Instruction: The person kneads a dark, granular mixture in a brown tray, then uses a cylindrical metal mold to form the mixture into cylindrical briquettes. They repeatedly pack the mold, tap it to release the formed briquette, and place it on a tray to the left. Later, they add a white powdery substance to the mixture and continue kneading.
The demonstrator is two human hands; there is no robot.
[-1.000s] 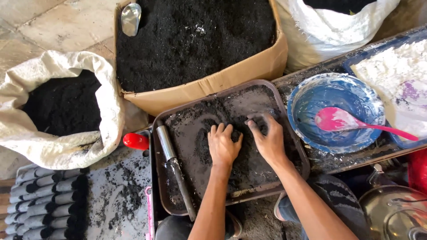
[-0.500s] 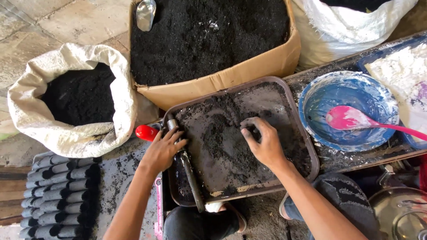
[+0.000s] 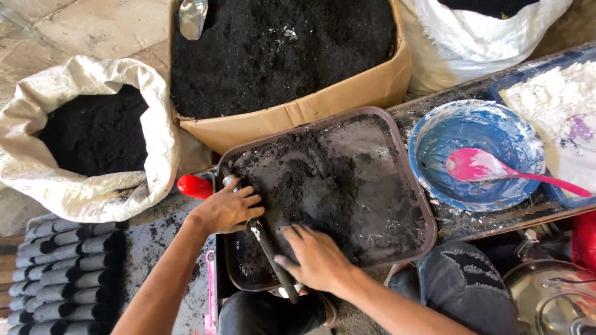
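A stone-paved floor is crowded with containers of black powder; at the centre a dark rectangular tray (image 3: pixel 410 205) of the black mix is seen. A metal tube tool (image 3: pixel 268 248) lies along the tray's left edge; its upper part is covered by the left hand (image 3: pixel 226 208), fingers curled over it; the right hand (image 3: pixel 316 257) is laid flat, fingers spread, just beside its lower end. A cardboard box (image 3: pixel 310 108), a white sack (image 3: pixel 93 192) and a blue bowl (image 3: pixel 428 136) with a pink spoon (image 3: pixel 478 167) are ranged around.

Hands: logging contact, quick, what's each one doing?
Left hand: resting on the dark rod tool, grip unclear.
Right hand: open, flat on the tray.
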